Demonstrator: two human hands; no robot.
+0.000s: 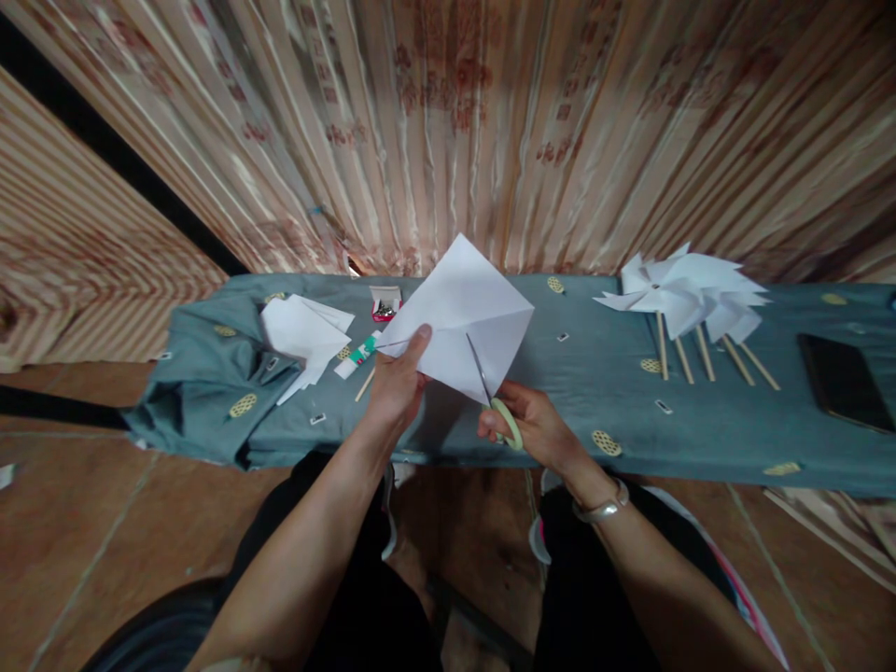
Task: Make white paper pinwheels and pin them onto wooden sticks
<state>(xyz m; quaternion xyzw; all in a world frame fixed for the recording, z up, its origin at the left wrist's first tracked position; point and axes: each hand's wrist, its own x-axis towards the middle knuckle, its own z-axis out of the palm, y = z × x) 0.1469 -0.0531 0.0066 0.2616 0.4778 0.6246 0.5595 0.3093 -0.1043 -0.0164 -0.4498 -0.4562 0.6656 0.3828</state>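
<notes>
A square sheet of white paper (466,289) is held up in front of me, turned with one corner pointing away. My left hand (400,378) grips its left part, thumb on top. Around the handles of a pair of light-green scissors (510,425) my right hand (536,422) is closed. The blades lie along the paper's near right corner and point toward its middle. A slit also shows near my left thumb. Left of the paper are a green and white glue stick (359,356), a small red box of metal pins (385,306) and a wooden stick (365,385).
A stack of white paper pieces (301,336) lies on the left of the grey-green cloth (574,392). To the right are several paper pinwheels (690,289) on wooden sticks and a dark phone (844,378). A patterned curtain (476,121) hangs behind.
</notes>
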